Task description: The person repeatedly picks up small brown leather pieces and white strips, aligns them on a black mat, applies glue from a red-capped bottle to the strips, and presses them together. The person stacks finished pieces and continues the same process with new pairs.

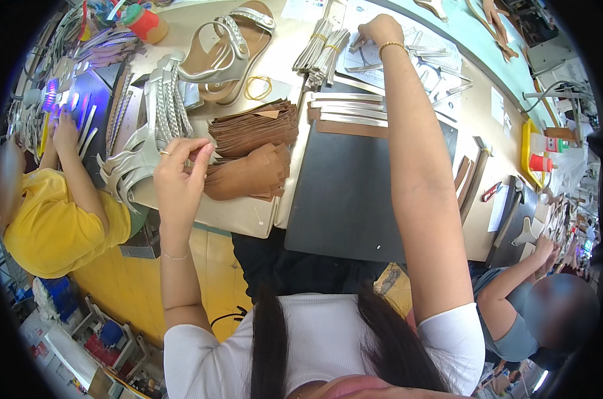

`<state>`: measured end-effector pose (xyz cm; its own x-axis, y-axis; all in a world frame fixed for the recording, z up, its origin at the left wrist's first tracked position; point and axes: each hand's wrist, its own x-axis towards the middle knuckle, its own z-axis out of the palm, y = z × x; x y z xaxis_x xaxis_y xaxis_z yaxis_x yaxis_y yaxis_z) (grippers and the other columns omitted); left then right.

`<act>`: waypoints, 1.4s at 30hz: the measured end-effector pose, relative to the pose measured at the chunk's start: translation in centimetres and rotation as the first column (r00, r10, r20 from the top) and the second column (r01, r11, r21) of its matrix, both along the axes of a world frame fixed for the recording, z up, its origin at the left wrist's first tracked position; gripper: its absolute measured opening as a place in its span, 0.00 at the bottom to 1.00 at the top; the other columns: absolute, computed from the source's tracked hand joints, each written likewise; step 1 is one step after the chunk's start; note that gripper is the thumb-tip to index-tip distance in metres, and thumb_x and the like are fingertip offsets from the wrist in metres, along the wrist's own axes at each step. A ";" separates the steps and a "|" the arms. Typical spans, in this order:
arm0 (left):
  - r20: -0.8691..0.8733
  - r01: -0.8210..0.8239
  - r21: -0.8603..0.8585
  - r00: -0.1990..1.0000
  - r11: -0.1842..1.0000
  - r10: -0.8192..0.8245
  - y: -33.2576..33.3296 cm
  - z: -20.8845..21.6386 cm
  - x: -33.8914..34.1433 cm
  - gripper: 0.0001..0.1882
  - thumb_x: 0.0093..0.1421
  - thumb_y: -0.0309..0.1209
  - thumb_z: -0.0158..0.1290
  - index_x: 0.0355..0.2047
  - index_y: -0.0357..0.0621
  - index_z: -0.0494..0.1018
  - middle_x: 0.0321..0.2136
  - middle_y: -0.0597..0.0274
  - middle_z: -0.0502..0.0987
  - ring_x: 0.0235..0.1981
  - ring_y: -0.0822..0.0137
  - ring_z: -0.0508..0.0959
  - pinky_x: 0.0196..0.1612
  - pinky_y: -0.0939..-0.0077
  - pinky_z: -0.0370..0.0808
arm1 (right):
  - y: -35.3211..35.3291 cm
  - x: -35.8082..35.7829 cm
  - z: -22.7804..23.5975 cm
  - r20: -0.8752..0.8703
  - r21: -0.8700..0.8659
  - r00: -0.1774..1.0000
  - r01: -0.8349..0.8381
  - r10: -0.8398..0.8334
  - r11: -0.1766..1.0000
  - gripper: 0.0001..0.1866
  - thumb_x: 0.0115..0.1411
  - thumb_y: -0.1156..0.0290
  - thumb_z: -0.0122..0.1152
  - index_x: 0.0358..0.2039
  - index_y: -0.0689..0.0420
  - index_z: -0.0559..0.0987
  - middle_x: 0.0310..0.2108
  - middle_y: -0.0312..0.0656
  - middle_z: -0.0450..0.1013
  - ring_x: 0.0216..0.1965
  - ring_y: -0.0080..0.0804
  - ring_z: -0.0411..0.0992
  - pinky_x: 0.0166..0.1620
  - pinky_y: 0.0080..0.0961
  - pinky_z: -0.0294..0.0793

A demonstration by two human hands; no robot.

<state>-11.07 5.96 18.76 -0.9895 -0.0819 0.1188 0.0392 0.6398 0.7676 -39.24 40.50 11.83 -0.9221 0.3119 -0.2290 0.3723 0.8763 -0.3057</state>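
My left hand (180,169) is raised at the left edge of the stacked brown pieces (251,133), thumb and forefinger pinched together; what lies between them is too small to name. Far ahead, my right hand (381,30) reaches over a white sheet with loose silver strips (424,60). Its fingers are curled down, and whatever they grip is hidden. Rubber-banded bundles of silver strips (320,50) lie just left of it. On the black board (348,193) before me, several silver strips (348,106) rest in rows across a brown backing strip (355,126).
Silver sandals (238,50) and a bunch of braided silver straps (165,106) stand left of the brown stacks. A yellow rubber band (258,87) lies nearby. A red knife (491,191) and yellow tray (533,153) are at right. People work on both sides.
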 end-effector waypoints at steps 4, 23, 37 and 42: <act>-0.047 0.035 -0.052 0.998 0.998 -0.037 -0.1 0.0 0.1 0.06 0.63 0.25 0.59 0.37 0.34 0.80 0.31 0.61 0.77 0.21 0.75 0.74 0.24 0.81 0.70 | 1.5 -1.5 -1.7 -0.059 -0.202 0.998 0.026 -0.038 0.979 0.17 0.51 0.59 0.69 0.30 0.62 0.85 0.31 0.45 0.82 0.35 0.37 0.81 0.42 0.31 0.81; 0.069 -0.002 -0.009 0.998 1.000 0.003 0.3 0.0 0.3 0.06 0.61 0.24 0.61 0.38 0.35 0.80 0.33 0.61 0.77 0.28 0.74 0.75 0.29 0.80 0.71 | 5.4 -0.5 -2.1 0.046 -0.997 0.999 0.046 0.015 -0.058 0.20 0.63 0.65 0.64 0.53 0.59 0.76 0.55 0.43 0.69 0.60 0.40 0.65 0.55 0.55 0.72; -0.008 -0.098 -0.106 0.995 0.989 0.098 -1.8 -1.3 5.6 0.08 0.57 0.24 0.64 0.38 0.41 0.82 0.37 0.60 0.79 0.35 0.68 0.77 0.37 0.75 0.73 | 4.9 12.3 4.4 -0.398 -0.914 0.917 -0.398 -0.014 -0.084 0.26 0.62 0.68 0.66 0.59 0.61 0.72 0.42 0.42 0.77 0.48 0.30 0.74 0.55 0.28 0.73; -0.079 -0.150 -0.064 0.986 0.987 0.145 -2.3 -2.1 7.8 0.11 0.55 0.24 0.65 0.39 0.40 0.81 0.37 0.59 0.78 0.36 0.66 0.77 0.39 0.75 0.73 | 4.9 21.0 5.0 -0.196 -0.978 0.980 -0.195 -0.015 0.081 0.24 0.61 0.69 0.68 0.56 0.63 0.74 0.43 0.44 0.78 0.46 0.33 0.76 0.54 0.31 0.72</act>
<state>-3.29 3.62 16.68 -0.9556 -0.2151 0.2014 -0.0046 0.6943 0.7197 -18.20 45.36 16.79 -0.9717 -0.1894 -0.1412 0.1851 -0.2396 -0.9531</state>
